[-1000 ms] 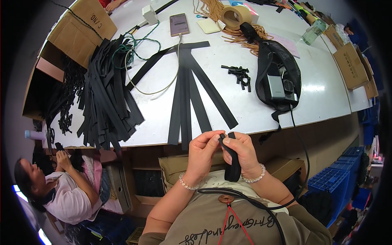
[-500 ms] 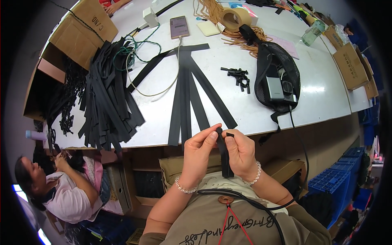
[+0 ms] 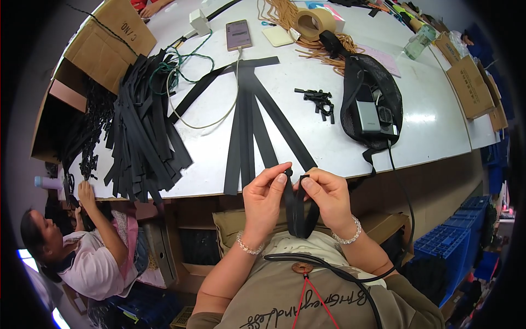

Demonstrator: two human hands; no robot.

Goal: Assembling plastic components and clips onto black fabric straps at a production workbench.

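Note:
Just in front of the table edge, a black zipper strip (image 3: 296, 216) hangs in a loop between my hands. My left hand (image 3: 264, 198) pinches one end between thumb and forefinger, with a small dark piece at its tip that is too small to make out. My right hand (image 3: 330, 198) is closed on the strip's other end. Beyond them, several long black zipper strips (image 3: 247, 120) lie fanned out on the white table (image 3: 211, 145). Small black zipper pulls (image 3: 319, 103) sit in a little heap farther right.
A thick pile of black strips (image 3: 143, 129) covers the table's left, by an open cardboard box (image 3: 112, 46). A phone (image 3: 238, 35) lies on a white cable. To the right are a black mesh bag (image 3: 372, 104), tape roll (image 3: 315, 24) and bottle (image 3: 421, 41). A co-worker (image 3: 93, 247) sits at left.
My hands have moved apart, and the strip between them has opened into a wider loop. At left, the co-worker's hand has reached up to the table edge.

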